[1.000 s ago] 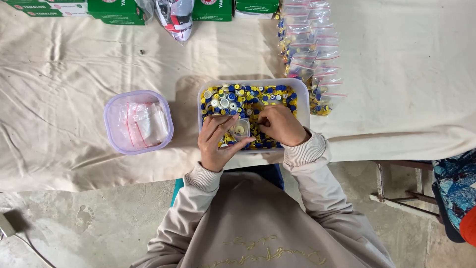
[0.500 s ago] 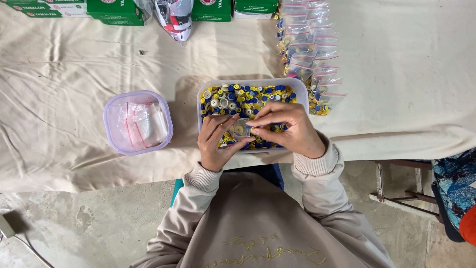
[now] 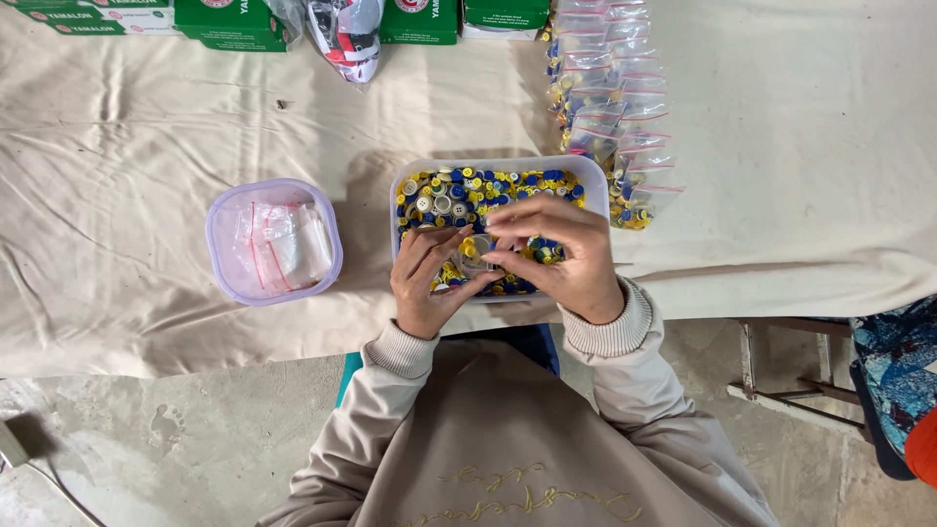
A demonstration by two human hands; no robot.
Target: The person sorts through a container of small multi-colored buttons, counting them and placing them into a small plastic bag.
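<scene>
Tub of buttons (image 3: 586, 181) sat on cloth-covered table (image 3: 146, 127), near front edge, straight ahead of body. Left hand (image 3: 427, 283) and right hand (image 3: 561, 249) met above tub's near half, small clear bag (image 3: 478, 256) pinched between them. Lidded container (image 3: 273, 241) lay left of tub, well apart, holding empty bags. Stack of filled bags (image 3: 610, 107) ran from tub's right rear corner back toward far edge. Row of boxes (image 3: 234, 20) lined far edge, behind everything.
</scene>
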